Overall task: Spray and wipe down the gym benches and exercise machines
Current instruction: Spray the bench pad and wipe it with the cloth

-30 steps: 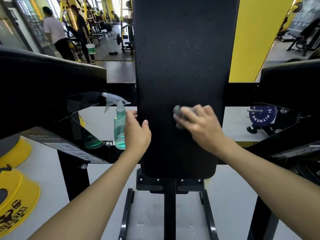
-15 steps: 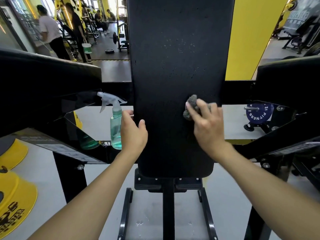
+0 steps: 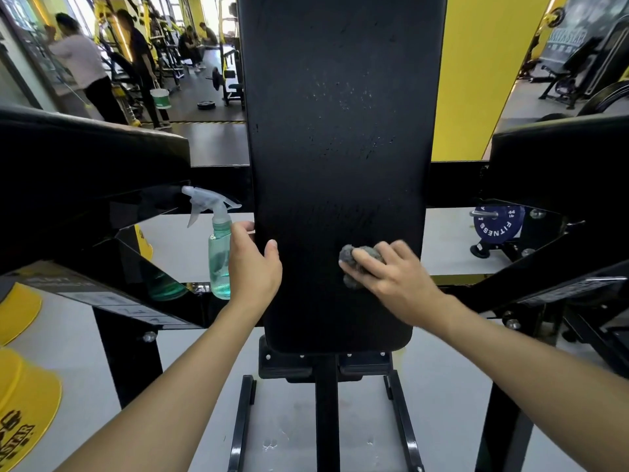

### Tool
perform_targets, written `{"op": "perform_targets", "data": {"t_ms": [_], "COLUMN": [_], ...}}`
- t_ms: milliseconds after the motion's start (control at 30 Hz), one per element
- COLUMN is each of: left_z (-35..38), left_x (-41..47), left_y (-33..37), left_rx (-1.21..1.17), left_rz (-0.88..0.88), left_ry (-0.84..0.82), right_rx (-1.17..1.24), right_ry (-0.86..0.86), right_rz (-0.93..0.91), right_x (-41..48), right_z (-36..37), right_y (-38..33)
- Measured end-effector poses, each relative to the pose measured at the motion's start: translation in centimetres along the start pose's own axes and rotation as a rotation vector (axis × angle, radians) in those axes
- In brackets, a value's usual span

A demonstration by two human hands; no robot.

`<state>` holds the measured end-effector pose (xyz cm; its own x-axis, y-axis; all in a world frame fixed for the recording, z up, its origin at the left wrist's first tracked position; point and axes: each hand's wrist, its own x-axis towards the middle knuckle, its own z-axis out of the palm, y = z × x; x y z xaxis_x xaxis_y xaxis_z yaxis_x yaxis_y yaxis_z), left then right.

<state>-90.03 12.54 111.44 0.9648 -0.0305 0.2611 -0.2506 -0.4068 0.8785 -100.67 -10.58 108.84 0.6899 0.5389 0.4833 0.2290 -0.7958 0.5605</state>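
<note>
A tall black padded bench back (image 3: pixel 340 148) fills the middle of the view, with fine spray droplets on its upper part. My right hand (image 3: pixel 391 277) holds a crumpled grey cloth (image 3: pixel 357 260) pressed against the pad's lower right area. On the pad's left edge, my left hand (image 3: pixel 253 264) grips with the thumb in front and the fingers round the side. A clear green spray bottle (image 3: pixel 218 257) with a white trigger head stands upright on the machine frame just left of that hand, apart from it.
Black arm pads jut in at the left (image 3: pixel 85 165) and right (image 3: pixel 561 158). Black frame legs (image 3: pixel 326 420) stand on the grey floor below. A blue weight plate (image 3: pixel 497 223) hangs at the right. Two people, one carrying a bucket (image 3: pixel 160 97), are in the far left background.
My right hand has swept the cloth across to the pad's right edge, then down and back left. My left hand keeps its grip on the pad's edge. The bottle has not moved.
</note>
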Motion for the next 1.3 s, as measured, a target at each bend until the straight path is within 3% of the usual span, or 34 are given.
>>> {"op": "perform_targets", "data": {"t_ms": [67,167,233,333,400,433,500,600,633,700,767,800,900,967,1033,1167,1233,1300], "left_z": [0.0,0.1,0.1,-0.2,-0.2,-0.2,-0.2,-0.3,-0.4,-0.7,-1.0,-1.2,-1.3,-1.3,-1.4,-1.5,-1.4,-1.4], "left_x": [0.0,0.0,-0.1,-0.1,-0.1,-0.1,-0.2,-0.3,-0.3,-0.5,-0.9,-1.3,-1.9,-2.0,-1.9,-1.8,-1.8,-1.9], "left_y": [0.0,-0.1,-0.1,0.0,0.1,0.2,0.3,0.3,0.3,0.3,0.2,0.2,-0.3,-0.4,-0.4,-0.5,-0.5,-0.5], "left_rx": [0.003,0.005,-0.002,-0.012,-0.011,-0.005,0.005,-0.007,0.0,0.055,0.16,0.206,0.235,0.231,0.247,0.257,0.277,0.292], "left_rz": [0.001,-0.005,-0.012,-0.009,-0.01,-0.011,-0.014,-0.01,-0.007,0.009,0.045,0.06,0.068,0.059,0.048,0.048,0.051,0.056], "left_ry": [0.003,0.005,0.0,-0.014,-0.016,-0.015,-0.01,-0.016,-0.024,-0.066,-0.159,-0.208,-0.264,-0.247,-0.236,-0.251,-0.248,-0.245], "right_rx": [-0.035,-0.022,0.007,0.005,-0.045,-0.067,-0.069,-0.021,-0.002,0.008,-0.03,-0.053,-0.066,-0.032,0.002,-0.055,-0.101,-0.09], "right_ry": [0.037,0.235,0.256,0.105,0.043,0.059,0.176,0.291,0.273,0.163,0.087,0.086,0.224,0.276,0.219,0.028,0.076,0.19], "right_rz": [0.049,0.479,0.572,0.224,0.053,0.08,0.313,0.598,0.581,0.357,0.116,0.098,0.4,0.562,0.474,0.05,0.142,0.37], "right_x": [0.9,2.2,1.8,-0.1,-0.2,0.1,1.0,1.4,0.9,-0.8,-1.6,-1.4,0.1,0.2,-1.4,-3.9,-3.2,-2.5], "right_z": [-0.7,-0.6,0.3,0.4,-0.6,-0.9,-1.0,0.1,0.6,0.8,-0.1,-0.4,-0.8,0.1,1.0,-0.2,-0.7,-0.2], "right_y": [2.9,4.8,2.6,0.5,3.1,4.5,6.4,3.9,2.6,1.4,3.4,4.7,6.5,4.1,1.4,3.4,5.2,4.6]}}
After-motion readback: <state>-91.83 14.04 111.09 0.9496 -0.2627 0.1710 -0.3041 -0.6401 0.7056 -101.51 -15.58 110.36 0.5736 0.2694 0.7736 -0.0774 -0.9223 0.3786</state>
